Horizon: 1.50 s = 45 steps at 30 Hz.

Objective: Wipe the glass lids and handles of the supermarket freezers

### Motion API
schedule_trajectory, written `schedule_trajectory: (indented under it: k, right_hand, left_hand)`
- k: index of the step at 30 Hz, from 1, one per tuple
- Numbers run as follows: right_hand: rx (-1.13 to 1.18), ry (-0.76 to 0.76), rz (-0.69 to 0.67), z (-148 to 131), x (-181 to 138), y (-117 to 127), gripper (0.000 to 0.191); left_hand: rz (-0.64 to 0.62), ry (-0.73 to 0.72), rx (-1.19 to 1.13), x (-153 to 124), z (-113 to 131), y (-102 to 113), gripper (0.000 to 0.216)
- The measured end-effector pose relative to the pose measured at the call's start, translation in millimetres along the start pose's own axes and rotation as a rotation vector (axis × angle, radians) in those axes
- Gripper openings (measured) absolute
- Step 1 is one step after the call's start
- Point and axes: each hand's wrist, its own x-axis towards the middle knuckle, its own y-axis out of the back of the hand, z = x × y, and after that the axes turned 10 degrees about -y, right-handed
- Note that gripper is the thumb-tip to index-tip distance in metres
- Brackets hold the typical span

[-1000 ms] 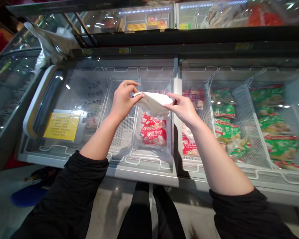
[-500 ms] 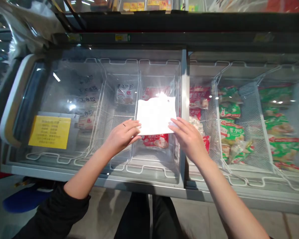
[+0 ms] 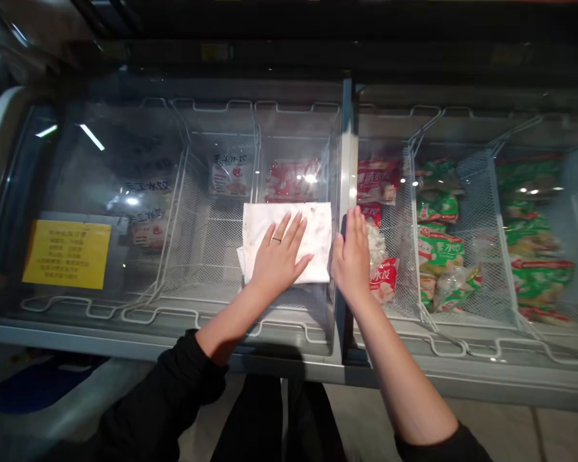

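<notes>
Beneath the left hand (image 3: 280, 256), fingers spread, lies a white cloth (image 3: 315, 221); to its right, the right hand (image 3: 354, 260), fingers straight and together, covers part of the freezer frame (image 3: 349, 147).

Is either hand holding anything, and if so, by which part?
Nothing looks gripped: the left hand lies spread on the white cloth, the right hand at the frame.

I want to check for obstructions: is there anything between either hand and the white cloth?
Nothing visible is in the way. The left hand lies flat on the white cloth; the right hand is close beside its right edge.
</notes>
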Motion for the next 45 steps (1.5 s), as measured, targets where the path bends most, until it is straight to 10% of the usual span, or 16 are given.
schedule_trajectory:
  k: [6, 17, 23, 28, 33, 39, 45]
  right_hand:
    - [0.128, 0.020, 0.068, 13, -7, -20, 0.062]
    - [0.052, -0.025, 0.056, 12, -8, -18, 0.077]
    - [0.166, -0.092, 0.135, 27, 11, -16, 0.066]
    - [0.061, -0.050, 0.129, 40, 99, -7, 0.062]
    - [-0.145, -0.042, 0.059, 39, 167, -5, 0.062]
    - [-0.161, -0.045, 0.107, 40, 169, -12, 0.062]
    - [-0.138, -0.056, 0.066, 40, 166, -5, 0.061]
  left_hand:
    - [0.014, -0.050, 0.046, 3, 4, -7, 0.071]
    - [0.107, 0.087, -0.079, 214, -66, 5, 0.064]
    - [0.103, -0.005, -0.071, 129, -5, -4, 0.064]
    - [0.078, 0.020, 0.006, 43, 39, -16, 0.066]
    - [0.168, 0.085, 0.008, 113, -7, -11, 0.062]
    - [0.167, 0.188, -0.006, 243, -75, 10, 0.060]
    - [0.090, -0.054, -0.012, 177, -14, 1, 0.063]
